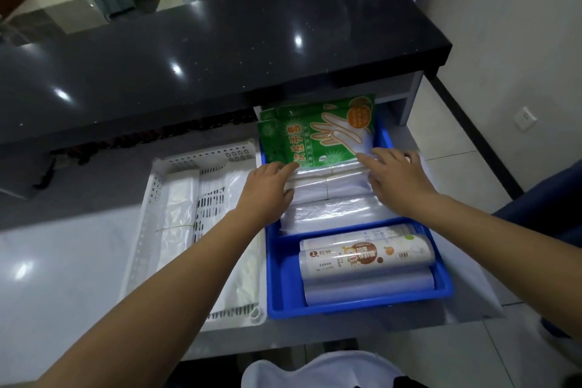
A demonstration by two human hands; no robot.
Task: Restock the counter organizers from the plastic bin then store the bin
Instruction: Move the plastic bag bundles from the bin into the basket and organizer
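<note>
A blue plastic organizer tray (283, 277) sits on the lower grey counter. Its back compartment holds green packs of disposable gloves (318, 132) and bundles of clear plastic bags (333, 211). The front compartment holds rolls of food bags (365, 257). My left hand (267, 189) rests on the left end of the clear bag bundles, fingers spread. My right hand (396, 176) presses on their right end beside the green packs. A white perforated basket (151, 195) stands to the left of the blue tray, with white plastic bags (182, 208) lying in it.
A black glossy countertop (220, 50) overhangs the back of the lower shelf (78, 261). Tiled floor and a wall outlet (524, 118) are to the right. A white garment (321, 368) shows at the bottom edge.
</note>
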